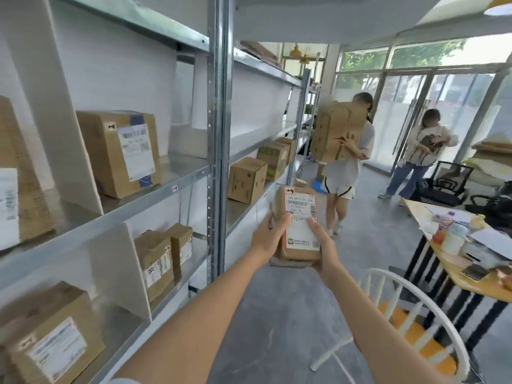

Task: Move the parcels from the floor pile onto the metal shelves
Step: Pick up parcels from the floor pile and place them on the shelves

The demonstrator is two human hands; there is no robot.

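Observation:
I hold a small brown cardboard parcel [300, 214] with a white shipping label out in front of me, above the floor. My left hand [267, 236] grips its left side and my right hand [322, 249] grips its right side and underside, thumb on the label. A flatter brown parcel seems to lie beneath it in the same grip. The metal shelves [219, 134] run along my left, with several cardboard boxes standing on them, such as one [119, 153] at chest height and one [246, 180] further along. The floor pile is out of view.
A person [343, 162] carrying a large cardboard box walks ahead in the aisle, and another person [421, 153] stands by the glass doors. A white chair [412, 309] and a cluttered wooden table [457, 275] stand on my right. White dividers [55, 106] split the shelves.

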